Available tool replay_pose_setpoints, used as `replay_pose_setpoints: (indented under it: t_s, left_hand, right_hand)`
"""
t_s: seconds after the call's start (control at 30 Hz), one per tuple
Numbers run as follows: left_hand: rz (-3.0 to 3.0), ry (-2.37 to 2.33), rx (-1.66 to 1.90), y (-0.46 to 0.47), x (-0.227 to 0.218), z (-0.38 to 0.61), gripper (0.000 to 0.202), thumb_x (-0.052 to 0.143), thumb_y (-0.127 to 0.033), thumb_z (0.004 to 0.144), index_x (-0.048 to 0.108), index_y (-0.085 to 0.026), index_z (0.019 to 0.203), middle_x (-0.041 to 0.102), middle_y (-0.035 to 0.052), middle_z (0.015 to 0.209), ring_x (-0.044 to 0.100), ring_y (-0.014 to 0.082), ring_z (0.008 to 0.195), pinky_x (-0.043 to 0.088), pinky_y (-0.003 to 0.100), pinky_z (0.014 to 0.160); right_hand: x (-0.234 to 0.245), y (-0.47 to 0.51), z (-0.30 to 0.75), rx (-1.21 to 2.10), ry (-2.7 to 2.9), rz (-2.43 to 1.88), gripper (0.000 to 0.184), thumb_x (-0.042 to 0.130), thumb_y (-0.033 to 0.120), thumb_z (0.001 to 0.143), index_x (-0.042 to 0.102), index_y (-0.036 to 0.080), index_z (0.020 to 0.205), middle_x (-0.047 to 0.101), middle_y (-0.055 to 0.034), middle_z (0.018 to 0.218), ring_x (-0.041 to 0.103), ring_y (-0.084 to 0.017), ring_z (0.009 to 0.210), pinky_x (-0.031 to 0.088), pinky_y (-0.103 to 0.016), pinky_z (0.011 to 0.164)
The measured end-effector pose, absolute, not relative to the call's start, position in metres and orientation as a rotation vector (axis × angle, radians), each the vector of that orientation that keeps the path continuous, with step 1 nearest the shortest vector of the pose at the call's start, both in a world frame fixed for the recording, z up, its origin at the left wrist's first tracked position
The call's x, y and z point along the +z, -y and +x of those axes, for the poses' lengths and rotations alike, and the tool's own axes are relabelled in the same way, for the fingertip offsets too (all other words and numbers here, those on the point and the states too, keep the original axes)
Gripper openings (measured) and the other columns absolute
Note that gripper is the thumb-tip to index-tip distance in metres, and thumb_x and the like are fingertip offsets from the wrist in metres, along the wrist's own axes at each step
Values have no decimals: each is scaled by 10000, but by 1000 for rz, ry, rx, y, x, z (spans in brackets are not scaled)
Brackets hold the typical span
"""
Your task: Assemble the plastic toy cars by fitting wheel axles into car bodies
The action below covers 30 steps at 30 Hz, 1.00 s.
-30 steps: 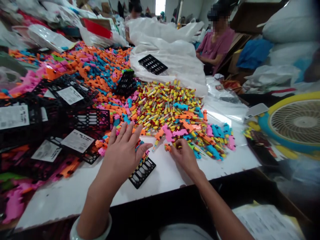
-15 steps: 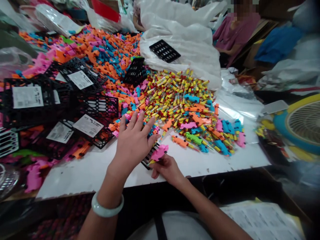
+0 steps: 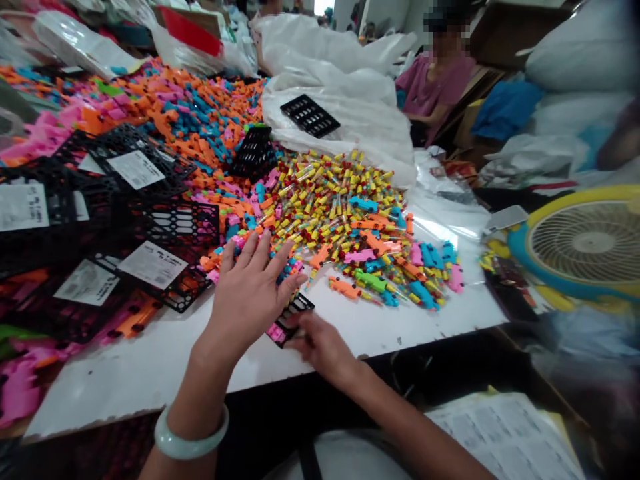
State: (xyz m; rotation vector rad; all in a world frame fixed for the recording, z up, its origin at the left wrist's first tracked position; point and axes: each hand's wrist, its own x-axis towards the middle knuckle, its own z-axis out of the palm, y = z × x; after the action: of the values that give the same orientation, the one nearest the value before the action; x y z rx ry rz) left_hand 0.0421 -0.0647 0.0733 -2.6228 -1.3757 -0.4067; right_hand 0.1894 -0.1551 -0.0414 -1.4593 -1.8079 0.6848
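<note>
My left hand (image 3: 247, 290), a pale bangle (image 3: 191, 433) on its wrist, lies palm down with fingers spread over a small black slotted basket (image 3: 300, 303). Much of that basket is hidden beneath it. A pink toy car (image 3: 275, 333) shows at the basket's near end. Small coloured pieces peek out beyond my left fingers. At the basket's near right side, my right hand (image 3: 323, 347) has its fingers curled together; what they hold, if anything, cannot be made out. Beyond lies a heap of yellow-capped clear tubes (image 3: 325, 200), with an orange toy car (image 3: 345, 288) and a green toy car (image 3: 371, 280) in front.
Black baskets with white labels (image 3: 153, 265) are stacked at left. Behind them spreads a large pile of orange, blue and pink toys (image 3: 185, 113). A white plastic sack (image 3: 340, 87) carries another basket. A fan (image 3: 595, 243) stands at right; a person in pink (image 3: 435, 83) sits behind.
My right hand has shifted slightly left and no longer shows the pink toy car it held; a pink car now shows at the basket's near end. The whole view has swung a little right.
</note>
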Motion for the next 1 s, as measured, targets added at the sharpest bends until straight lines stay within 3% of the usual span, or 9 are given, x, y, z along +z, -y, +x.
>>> replay_pose_setpoints:
  t_s: [0.13,0.23,0.3,0.37,0.47,0.57,0.63,0.8,1.0]
  left_hand:
    - [-2627,1382,-394,64,73,43,542,274,-524,964,413,-258,1415,373,143,1505,294,304,1421,182,566,1160]
    - [-2617,1406,-407,64,73,44,537,279,-523,964,415,-261,1413,382,135,1501,309,308,1414,177,578,1158]
    - [-2616,1408,-427,65,74,44,533,282,-518,965,412,-264,1415,392,127,1497,313,299,1413,181,565,1162]
    - [-2628,1400,-441,65,74,44,528,283,-514,965,415,-268,1413,389,121,1500,311,290,1415,181,555,1166]
    - [-2643,1396,-456,65,73,43,525,283,-514,965,425,-269,1407,373,117,1508,299,291,1420,170,562,1166]
    - [-2646,1408,-457,65,73,44,523,287,-510,965,414,-271,1413,362,113,1514,288,288,1426,159,564,1169]
    - [-2646,1417,-447,66,74,45,521,287,-504,967,409,-271,1417,362,112,1514,286,285,1427,156,560,1172]
    - [-2641,1422,-421,66,75,45,523,288,-494,969,409,-256,1419,372,120,1508,284,292,1427,167,552,1172]
    - [-2638,1428,-433,65,75,46,526,308,-500,963,420,-250,1413,389,128,1498,293,305,1421,170,569,1165]
  right_hand:
    - [-29,156,257,291,1543,-2068,233,467,257,938,580,189,1129,584,-110,1123,612,-210,920,493,-307,732]
    - [-23,156,285,240,1571,-2369,195,474,251,922,602,191,1056,556,-123,1157,610,-216,844,450,-310,654]
    - [-21,155,285,333,1612,-2307,138,496,252,906,588,194,991,582,-107,1103,607,-206,819,434,-304,648]
    - [-20,155,273,520,1528,-2149,109,520,285,891,544,206,962,622,-61,927,602,-188,745,435,-299,638]
    - [-22,154,244,1024,1295,-1762,167,523,348,878,472,222,976,580,32,662,571,-149,578,465,-284,585]
    - [-27,152,211,1448,1159,-1283,218,547,384,851,473,203,948,603,30,647,600,-134,567,521,-287,598]
    - [-33,149,193,1563,1099,-1130,244,594,396,819,508,186,909,621,18,641,616,-133,564,534,-283,603]
    - [-45,140,179,1438,1153,-1275,150,602,285,812,575,200,933,586,35,671,502,-81,439,444,-209,443]
    - [-42,127,191,1037,1824,-1224,102,565,247,879,655,200,872,616,-32,862,550,-110,639,463,-202,552]
